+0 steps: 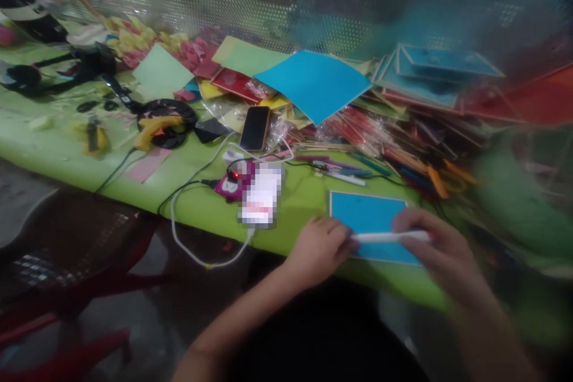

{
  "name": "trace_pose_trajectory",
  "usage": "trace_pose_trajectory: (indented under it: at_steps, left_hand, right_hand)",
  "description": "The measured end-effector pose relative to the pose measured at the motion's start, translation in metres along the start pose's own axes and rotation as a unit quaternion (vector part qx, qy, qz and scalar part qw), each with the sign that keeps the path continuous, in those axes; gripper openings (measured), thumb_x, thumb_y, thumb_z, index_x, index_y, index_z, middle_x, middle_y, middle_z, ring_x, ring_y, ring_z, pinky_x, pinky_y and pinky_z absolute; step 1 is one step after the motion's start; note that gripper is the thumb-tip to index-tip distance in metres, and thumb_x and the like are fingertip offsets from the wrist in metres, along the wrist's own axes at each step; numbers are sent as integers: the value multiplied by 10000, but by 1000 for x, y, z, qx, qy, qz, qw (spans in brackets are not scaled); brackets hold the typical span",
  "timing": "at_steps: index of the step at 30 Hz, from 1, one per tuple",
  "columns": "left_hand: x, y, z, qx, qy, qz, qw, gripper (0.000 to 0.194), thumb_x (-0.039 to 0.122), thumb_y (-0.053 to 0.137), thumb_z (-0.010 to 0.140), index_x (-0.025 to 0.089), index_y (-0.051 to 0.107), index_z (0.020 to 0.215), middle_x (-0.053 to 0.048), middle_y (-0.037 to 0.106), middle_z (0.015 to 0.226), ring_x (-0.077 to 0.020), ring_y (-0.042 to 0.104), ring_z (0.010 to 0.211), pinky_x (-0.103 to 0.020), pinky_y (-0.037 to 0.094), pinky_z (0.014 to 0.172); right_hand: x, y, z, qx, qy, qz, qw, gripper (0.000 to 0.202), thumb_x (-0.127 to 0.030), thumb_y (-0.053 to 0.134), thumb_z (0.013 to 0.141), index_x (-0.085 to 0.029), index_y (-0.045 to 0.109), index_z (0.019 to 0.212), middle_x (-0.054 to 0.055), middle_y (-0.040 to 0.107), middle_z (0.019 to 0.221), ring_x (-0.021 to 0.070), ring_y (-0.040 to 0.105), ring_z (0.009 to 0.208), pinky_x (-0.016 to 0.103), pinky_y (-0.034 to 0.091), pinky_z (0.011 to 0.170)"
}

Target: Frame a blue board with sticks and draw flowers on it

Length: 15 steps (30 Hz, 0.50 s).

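Bare forearms nearest; left hand closed on one end of white pen-like stick, right hand gripping the other; stick crosses blue card, contact unclear, card near front edge of green desk.

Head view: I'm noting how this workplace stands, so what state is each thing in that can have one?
Right hand, closed on the white stick
Left hand, fingers curled at the stick's left end
White stick, held over the blue card
Blue card, flat on the table
Dark phone, screen black
Cabled device, screen lit, contents pixelated
Purple power strip, red light on
Yellow glue gun, lying unheld
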State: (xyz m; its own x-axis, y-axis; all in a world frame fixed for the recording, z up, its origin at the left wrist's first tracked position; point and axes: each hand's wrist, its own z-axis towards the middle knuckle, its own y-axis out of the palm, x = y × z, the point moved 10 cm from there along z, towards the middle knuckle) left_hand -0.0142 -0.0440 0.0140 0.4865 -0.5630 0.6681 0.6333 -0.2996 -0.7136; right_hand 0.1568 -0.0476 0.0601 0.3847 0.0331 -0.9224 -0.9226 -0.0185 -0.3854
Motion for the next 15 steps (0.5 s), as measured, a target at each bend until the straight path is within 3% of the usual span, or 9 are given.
trace_pose_trajectory:
  at_steps: [3,7,12,15]
  left_hand:
    - [19,10,-2,-27,43,28,998,346,443,486,1080,170,669,971,-76,712,902,-239,630,826,-371,417,746]
    - [29,17,0,-39,62,29,997,432,472,396,1103,178,654,919,-68,673,838,-228,602,792,-371,397,742]
    - [38,21,7,-26,88,34,995,505,486,321,1112,177,646,878,-61,643,761,-215,566,720,-362,353,703]
    - [41,17,11,-9,102,29,994,489,479,333,1107,179,643,876,-64,651,766,-215,569,718,-361,344,700]
  right_hand:
    - [19,10,-13,-4,38,114,993,272,-539,802,839,-268,774,845,44,681,784,192,603,675,305,471,562]
    - [29,23,-20,-24,69,166,983,334,-577,787,837,-245,777,796,48,697,746,162,573,564,298,462,493]
    - [26,12,-22,51,69,121,989,354,-551,734,872,-248,712,692,49,673,670,170,559,521,304,434,438]
    - [25,-7,-22,69,37,33,996,368,-566,586,952,-284,681,735,66,668,700,208,570,542,352,425,441]
